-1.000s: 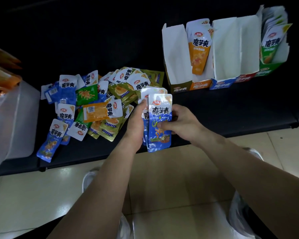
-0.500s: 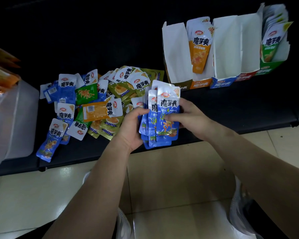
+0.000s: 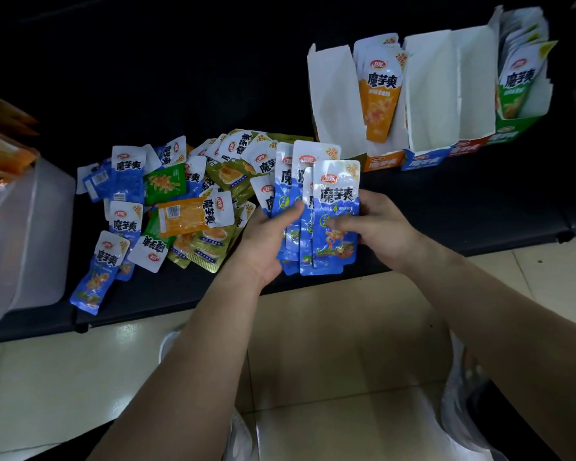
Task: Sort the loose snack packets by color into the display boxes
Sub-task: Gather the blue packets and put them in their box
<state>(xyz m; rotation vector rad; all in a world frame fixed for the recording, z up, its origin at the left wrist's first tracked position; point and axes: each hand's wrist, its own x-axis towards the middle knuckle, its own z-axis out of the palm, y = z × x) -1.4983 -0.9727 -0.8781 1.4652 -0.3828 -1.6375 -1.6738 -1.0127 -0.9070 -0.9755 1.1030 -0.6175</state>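
Both hands hold the fanned blue packets (image 3: pixel 336 194) just left of the blue display box (image 3: pixel 424 163) and nearer me. The left hand (image 3: pixel 265 246) cups the rear ones and the right hand (image 3: pixel 378 224) pinches the front. I'd square the edges flush first, then slide them upright into that box, faces forward.

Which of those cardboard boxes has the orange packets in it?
The orange-fronted box, second from the left: orange packets stand in it; the blue-fronted box beside it looks empty.

Blue packets (image 3: pixel 335 211): fanned stack, upright, gripped between left hand (image 3: pixel 266 239) and right hand (image 3: pixel 378 224). Mixed loose packets (image 3: pixel 180 201): heap, left. Display boxes (image 3: pixel 429 94): open row, rear right.
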